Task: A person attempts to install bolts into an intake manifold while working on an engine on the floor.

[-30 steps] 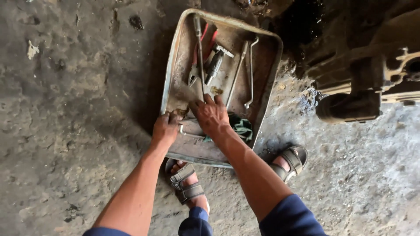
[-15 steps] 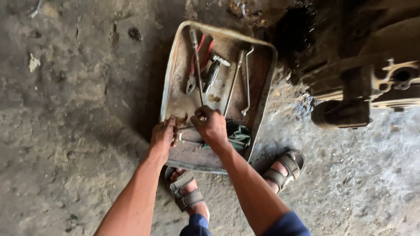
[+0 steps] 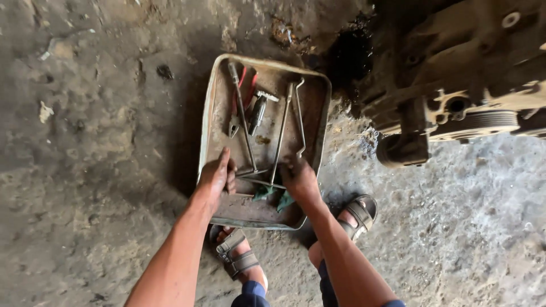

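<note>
Crouched on a stained concrete floor [image 3: 91, 170], I have both hands down in a battered metal tray [image 3: 211, 102] that lies just ahead of my sandalled feet. My left hand [image 3: 216, 177] rests curled over the tray's near left side, fingers folded loosely and holding nothing I can make out; my right hand [image 3: 298, 179] is closed down among the lower ends of the long tools, though whether it actually grips one I cannot tell. The tray carries red-handled pliers [image 3: 238, 111], a long thin rod [image 3: 243, 119], a short stubby tool [image 3: 257, 111], two slim bent bars [image 3: 290, 122] and a scrap of green cloth [image 3: 273, 196] near my right wrist. By the look of it, the tray is stiff sheet metal, dented and greasy, likely weighty with steel inside and apt to slide its load if tipped; the raised rims on the two long sides seem the soundest places to take hold. A grimy engine block [image 3: 455, 85] sits well to the right, beside a dark oil patch [image 3: 350, 54]. No packages, labels or signs show anywhere.
</note>
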